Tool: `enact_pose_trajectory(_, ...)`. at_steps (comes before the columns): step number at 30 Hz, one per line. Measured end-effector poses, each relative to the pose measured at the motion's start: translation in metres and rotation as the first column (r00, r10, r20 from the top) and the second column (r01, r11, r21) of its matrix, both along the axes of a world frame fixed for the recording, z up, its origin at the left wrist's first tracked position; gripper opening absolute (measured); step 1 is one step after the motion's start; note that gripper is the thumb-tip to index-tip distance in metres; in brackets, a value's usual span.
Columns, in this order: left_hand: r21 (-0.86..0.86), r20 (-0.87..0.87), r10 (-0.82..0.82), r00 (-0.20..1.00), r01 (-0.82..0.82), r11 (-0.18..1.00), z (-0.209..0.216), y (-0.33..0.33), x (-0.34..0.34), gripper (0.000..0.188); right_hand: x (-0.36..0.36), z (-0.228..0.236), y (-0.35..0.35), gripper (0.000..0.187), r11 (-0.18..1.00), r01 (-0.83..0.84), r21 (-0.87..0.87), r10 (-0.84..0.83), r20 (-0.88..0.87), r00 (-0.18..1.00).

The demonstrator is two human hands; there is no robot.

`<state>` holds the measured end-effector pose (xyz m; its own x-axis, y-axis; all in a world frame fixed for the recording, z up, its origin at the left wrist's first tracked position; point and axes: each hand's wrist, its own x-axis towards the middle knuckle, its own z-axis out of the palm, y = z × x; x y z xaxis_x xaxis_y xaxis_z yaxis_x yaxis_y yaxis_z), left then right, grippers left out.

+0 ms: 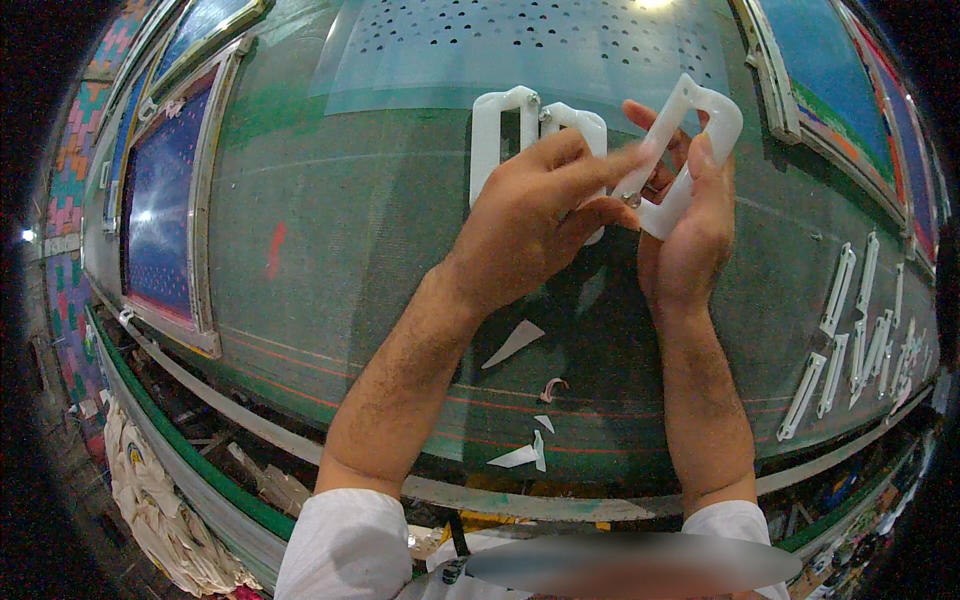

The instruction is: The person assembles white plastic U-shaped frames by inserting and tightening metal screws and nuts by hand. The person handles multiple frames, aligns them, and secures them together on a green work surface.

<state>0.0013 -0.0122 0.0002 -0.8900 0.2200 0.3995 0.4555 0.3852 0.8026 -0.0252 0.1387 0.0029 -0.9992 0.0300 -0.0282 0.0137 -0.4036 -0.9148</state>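
My right hand point(697, 215) grips a white plastic frame point(722, 112), rounded and slotted, holding it tilted above the table. My left hand point(540, 195) reaches across to the frame's lower left corner. Its thumb is beside a small silver screw point(631, 199) there, while its index finger, smeared by motion, lies near the frame's left bar. Whether those fingers pinch anything, I cannot make out. Just behind my left hand lie two similar white pieces, one on the left point(487, 140) and one on the right point(583, 122), with small metal fittings between them. My left hand partly hides both.
The green table point(330, 250) carries white scraps point(515, 343) and a small curled pinkish piece point(552, 388) near its front edge. Several slim white strips point(838, 290) lie at the right. Framed screens stand at the left point(170, 200) and far right point(830, 70). A perforated translucent sheet point(440, 70) lies at the back.
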Motion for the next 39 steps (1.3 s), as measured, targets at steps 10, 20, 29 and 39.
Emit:
enact_pose_trajectory(10,0.004,-0.078,-0.002,0.997,0.003,1.000,-0.0050,0.0024,-0.0019,0.023,0.0015,0.0017,0.0013,0.047,0.998,-0.034,0.044,0.033,0.007,0.999)
enact_pose_trajectory(20,0.018,0.003,-0.060,0.998,0.060,0.998,-0.0006,-0.0038,0.0003,0.031,0.0027,0.0027,0.0022,0.046,0.997,-0.062,0.043,0.061,0.023,0.998)
enact_pose_trajectory(29,0.033,0.035,-0.075,0.997,0.074,0.997,-0.0028,-0.0040,0.0012,0.040,0.0025,0.0034,0.0030,0.048,0.996,-0.082,0.042,0.081,0.029,0.996)
enact_pose_trajectory(39,0.044,-0.017,-0.042,0.999,0.043,0.998,-0.0005,-0.0026,-0.0006,0.027,0.0021,0.0033,0.0026,0.049,0.995,-0.085,0.047,0.083,0.027,0.996)
